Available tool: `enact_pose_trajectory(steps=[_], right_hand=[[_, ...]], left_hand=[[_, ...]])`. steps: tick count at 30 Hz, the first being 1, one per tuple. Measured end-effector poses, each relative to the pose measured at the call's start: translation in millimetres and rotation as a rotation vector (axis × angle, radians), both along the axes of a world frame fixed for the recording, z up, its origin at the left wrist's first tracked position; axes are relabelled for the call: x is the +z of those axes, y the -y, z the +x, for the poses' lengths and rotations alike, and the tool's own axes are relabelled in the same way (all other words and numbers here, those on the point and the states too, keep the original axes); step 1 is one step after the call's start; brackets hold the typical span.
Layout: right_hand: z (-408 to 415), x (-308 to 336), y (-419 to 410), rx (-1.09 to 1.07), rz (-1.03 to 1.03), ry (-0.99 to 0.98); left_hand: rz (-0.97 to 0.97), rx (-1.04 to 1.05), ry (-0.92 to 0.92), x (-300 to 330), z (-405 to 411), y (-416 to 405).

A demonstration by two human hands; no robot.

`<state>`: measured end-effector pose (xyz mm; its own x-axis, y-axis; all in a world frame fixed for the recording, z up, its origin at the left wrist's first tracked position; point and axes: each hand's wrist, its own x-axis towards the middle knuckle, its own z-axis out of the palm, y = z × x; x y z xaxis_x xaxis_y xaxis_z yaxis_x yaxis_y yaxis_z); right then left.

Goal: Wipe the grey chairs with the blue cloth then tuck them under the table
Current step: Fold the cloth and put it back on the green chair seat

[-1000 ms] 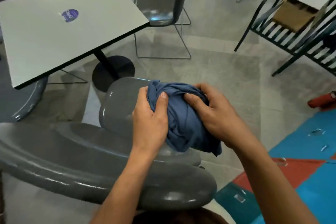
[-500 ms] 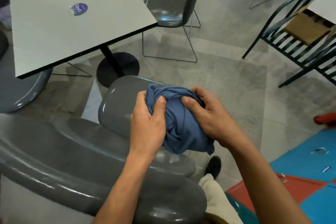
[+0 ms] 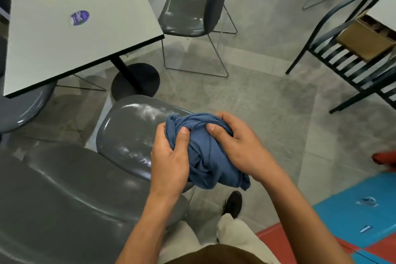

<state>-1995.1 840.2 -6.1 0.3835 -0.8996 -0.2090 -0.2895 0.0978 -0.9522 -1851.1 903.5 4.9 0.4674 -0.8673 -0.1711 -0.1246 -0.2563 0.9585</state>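
A white tabletop (image 3: 64,45) stood at upper left, with a grey chair (image 3: 128,135) pulled out below it and a second grey chair (image 3: 188,8) beyond. Above the near seat, the bunched blue cloth (image 3: 205,156) sat between the left hand (image 3: 169,161) and right hand (image 3: 237,146), fingers curled tightly round it.

The blue cloth (image 3: 205,156) is all bunched into a wad, held above the near grey chair (image 3: 128,135), whose glossy seat has whitish smears and sits pulled out from the table (image 3: 53,49). A second chair (image 3: 188,8) stands at the table's far corner, a third (image 3: 21,109) partly under its left edge.
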Motion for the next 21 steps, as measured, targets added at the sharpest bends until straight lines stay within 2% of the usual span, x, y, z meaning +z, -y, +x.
enact_pose_trajectory(steps=[11, 21], right_hand=[[-87.5, -10.7, 45.2, -0.18, 0.055, -0.078], [-98.1, -25.2, 162.4, -0.193, 0.054, -0.129]], left_hand=[[0.035, -0.149, -0.107, -17.5, -76.0, 75.3], [0.023, -0.165, -0.085, -39.5, -85.2, 193.6]])
